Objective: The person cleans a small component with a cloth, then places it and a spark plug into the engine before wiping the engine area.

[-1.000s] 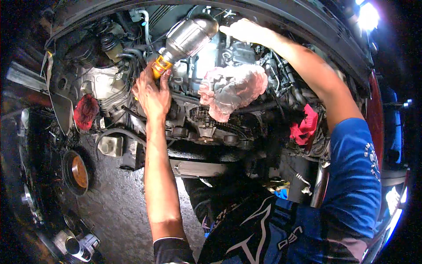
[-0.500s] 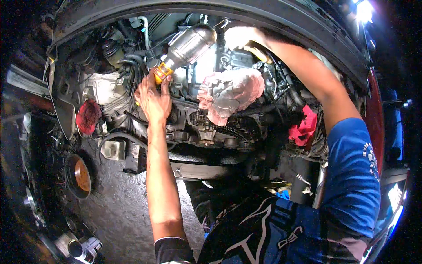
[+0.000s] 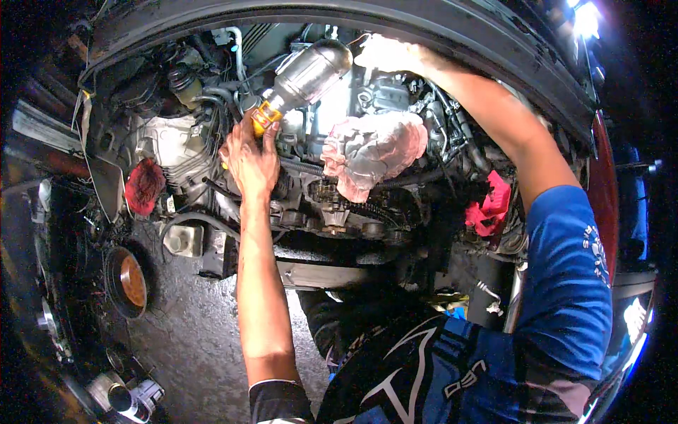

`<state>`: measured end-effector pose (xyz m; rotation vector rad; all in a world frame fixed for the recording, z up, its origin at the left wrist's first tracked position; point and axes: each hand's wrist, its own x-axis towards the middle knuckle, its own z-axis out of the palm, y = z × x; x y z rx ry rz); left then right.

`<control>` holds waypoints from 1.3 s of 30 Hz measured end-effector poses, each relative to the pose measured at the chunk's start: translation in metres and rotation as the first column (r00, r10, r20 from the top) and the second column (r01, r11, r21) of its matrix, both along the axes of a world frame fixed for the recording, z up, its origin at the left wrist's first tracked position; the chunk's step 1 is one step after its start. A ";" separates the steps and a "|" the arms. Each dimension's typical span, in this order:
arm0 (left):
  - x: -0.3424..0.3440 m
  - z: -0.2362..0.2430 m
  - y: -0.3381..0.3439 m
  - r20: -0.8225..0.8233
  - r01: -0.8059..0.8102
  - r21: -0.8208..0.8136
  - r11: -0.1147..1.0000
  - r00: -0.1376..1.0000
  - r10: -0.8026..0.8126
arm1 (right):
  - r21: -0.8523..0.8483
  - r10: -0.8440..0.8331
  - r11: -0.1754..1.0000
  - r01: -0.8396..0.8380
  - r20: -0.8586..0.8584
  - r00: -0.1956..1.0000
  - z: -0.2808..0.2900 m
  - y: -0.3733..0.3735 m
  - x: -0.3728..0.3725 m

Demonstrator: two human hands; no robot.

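Held at its yellow handle, a work lamp with a metal shield leans over the engine bay. My left hand is closed round that handle, and strong light spills from the lamp's far side. At the back of the bay, under the body edge, is my right hand, near the lamp's rounded end. Glare washes out its fingers, so what they hold, if anything, does not show. A stained pink-and-grey rag is draped over the engine between my forearms.
An exposed chain and sprockets show below the rag. Dark red cloth lies at the left, and a bright pink-red piece at the right. A round pan with brownish contents sits on the floor. Overhead runs a dark body edge.
The lamp and my left hand have shifted slightly right in the picture. My right hand has moved slightly, and the yellow item seen below it earlier no longer shows.
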<state>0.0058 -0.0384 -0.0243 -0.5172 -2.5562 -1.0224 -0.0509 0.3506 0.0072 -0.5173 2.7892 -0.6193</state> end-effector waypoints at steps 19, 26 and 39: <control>0.000 0.013 -0.008 -0.061 0.014 -0.108 0.994 0.998 -0.021 | 0.051 -0.253 0.966 0.252 0.013 0.968 0.032 0.002 0.041; 0.048 0.058 0.029 -0.318 0.137 0.093 0.986 0.943 -0.101 | -0.028 -0.181 0.983 0.179 -0.220 0.959 0.039 0.002 0.121; 0.098 0.090 -0.018 -0.077 0.041 0.333 0.942 0.997 -0.016 | 0.215 -0.238 0.937 0.275 -0.182 0.954 0.097 -0.063 0.166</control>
